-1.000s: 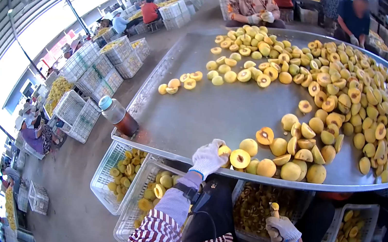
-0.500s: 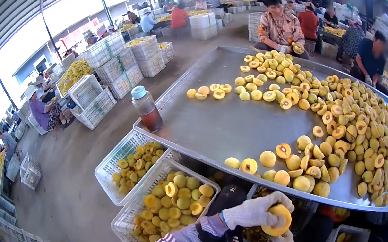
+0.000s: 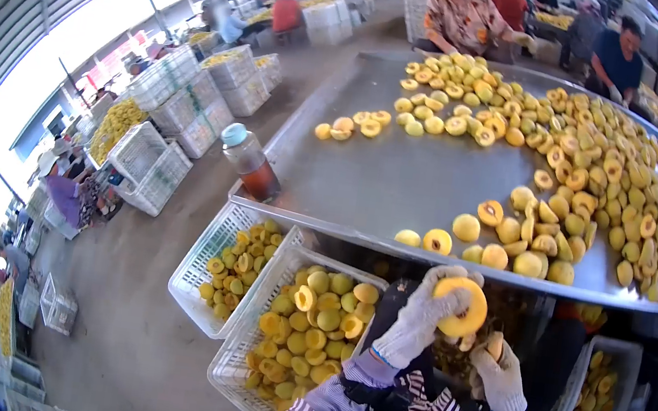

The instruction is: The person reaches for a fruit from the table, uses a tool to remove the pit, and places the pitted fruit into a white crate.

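In my white-gloved left hand (image 3: 421,313) is a yellow peach half (image 3: 471,314), its cut face and round hollow turned toward my right hand. My right hand (image 3: 501,380), also gloved, is just below and to the right, its fingers curled. A small tan piece shows at its fingertips; I cannot make out what it is. In front of both hands, the metal table (image 3: 397,190) bears a large heap of yellow peaches (image 3: 638,196), many cut in half. A white crate of peach halves (image 3: 313,328) stands left of my knees.
Another crate of peaches (image 3: 237,268) stands farther left, and one more (image 3: 589,406) is at my right. A jar of reddish-brown liquid (image 3: 251,164) sits at the table's left corner. A person in a floral shirt (image 3: 466,16) works across the table; stacked crates (image 3: 184,103) stand beyond.
Both hands have come up closer to the table edge in view. The peach half's cut face now shows more, and my right hand has drawn slightly apart from it. The view has tilted downward.
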